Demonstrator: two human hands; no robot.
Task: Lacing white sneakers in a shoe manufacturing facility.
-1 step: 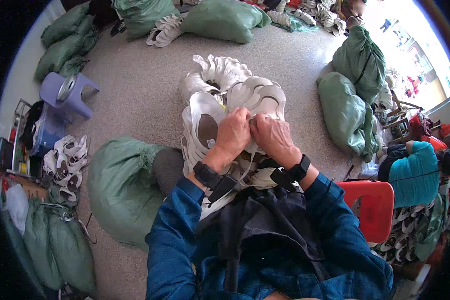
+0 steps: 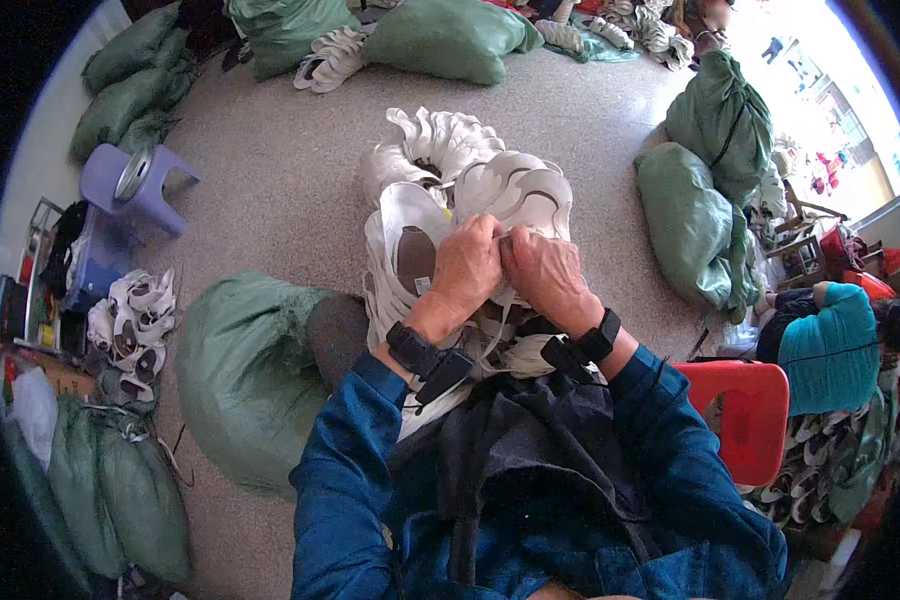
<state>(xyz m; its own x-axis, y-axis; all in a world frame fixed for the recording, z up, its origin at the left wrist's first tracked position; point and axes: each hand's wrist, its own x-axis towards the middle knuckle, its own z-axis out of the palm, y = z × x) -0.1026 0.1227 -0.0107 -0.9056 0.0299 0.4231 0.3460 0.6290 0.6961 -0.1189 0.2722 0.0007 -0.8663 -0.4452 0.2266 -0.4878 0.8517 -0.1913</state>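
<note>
My left hand and my right hand meet in front of me, fingers pinched together, knuckles nearly touching. Between them they grip a thin white cord, whose loose end hangs below toward my lap. Just beyond the fingertips lies a bundle of white shoe uppers, stacked one over another. Beside my left hand an upper faces me with its grey-brown inside showing. A curved row of nested white uppers lies farther out. My fingertips partly hide where the cord meets the bundle.
A filled green sack leans at my left, a red plastic stool stands at my right. More green sacks rest on the floor around. A purple stool is at far left. A person in a turquoise top bends at right.
</note>
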